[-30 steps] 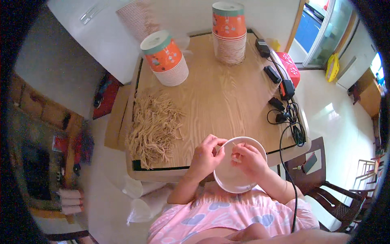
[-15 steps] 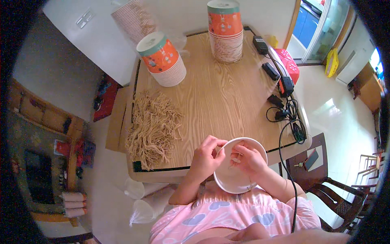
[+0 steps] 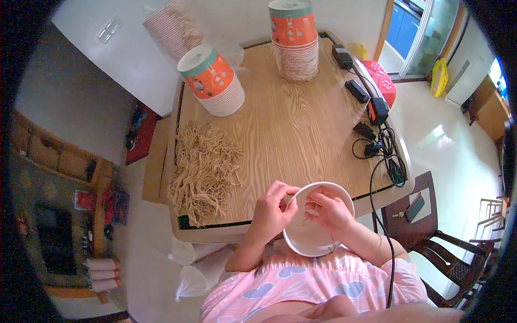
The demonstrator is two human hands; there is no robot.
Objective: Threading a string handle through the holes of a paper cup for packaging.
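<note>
A white paper bucket (image 3: 308, 243) rests at my lap by the table's near edge, its open mouth facing up toward me. My left hand (image 3: 276, 209) is closed at the bucket's left rim, thumb and forefinger pinched there. Inside the mouth, the fingers of my right hand (image 3: 334, 215) are closed on a thin tan cord (image 3: 307, 221), part of which dangles against the inner wall. Another bit of cord shows at the bucket's lower right rim. On the table's left lies a loose heap of tan cords (image 3: 203, 172).
Two stacks of orange-and-green paper buckets, a left stack (image 3: 218, 86) and a rear stack (image 3: 294, 43), stand on the wooden table (image 3: 280, 129). Black adapters and coiled cables (image 3: 385, 145) line its right edge. A black cable hangs down past my right arm. A dark chair (image 3: 412, 215) stands at right.
The view has shifted slightly. Both hands and the bucket keep nearly the same pose, with only a slight movement of the right fingers and cord.
</note>
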